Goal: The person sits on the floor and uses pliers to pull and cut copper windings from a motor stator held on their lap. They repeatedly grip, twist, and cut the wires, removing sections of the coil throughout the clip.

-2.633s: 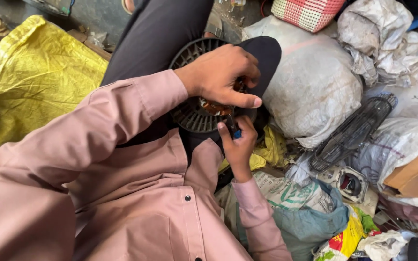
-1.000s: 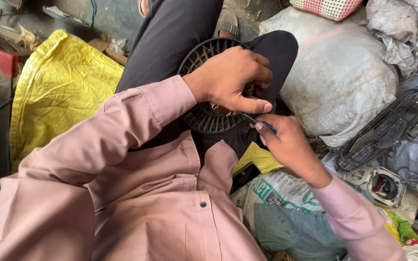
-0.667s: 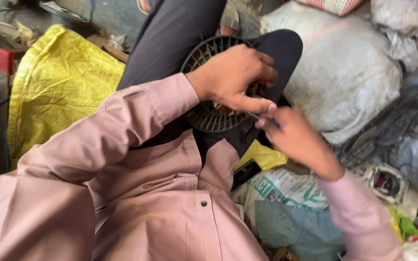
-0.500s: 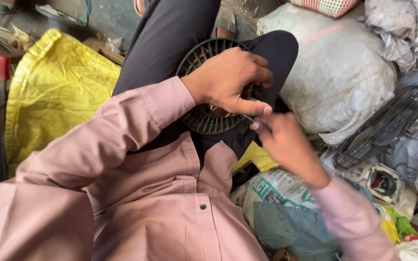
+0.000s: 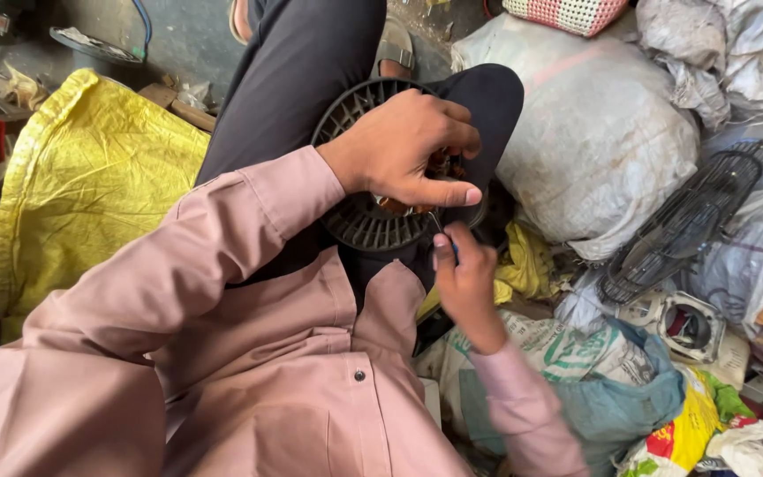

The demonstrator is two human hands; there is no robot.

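Sacks: a yellow sack (image 5: 90,177) at 9 o'clock and a white sack (image 5: 593,141) at 2 o'clock flank the lap. Centred there, on the dark trouser leg, rests a black ribbed fan housing (image 5: 364,221). The left hand (image 5: 404,146) grips its top; at 5 o'clock of it, the right hand (image 5: 461,274) pinches a thin screwdriver (image 5: 441,231) against it.

Left arm: pink-sleeved, reaching forward from lower left, elbow bent. Left hand (image 5: 404,146): palm down, fingers curled and spread, thumb stretched out to the right. Right arm: pink-sleeved, rising from lower right, wrist bent upward. Right hand (image 5: 463,276): just below the left thumb, fingers closed in a pinch, thumb uppermost
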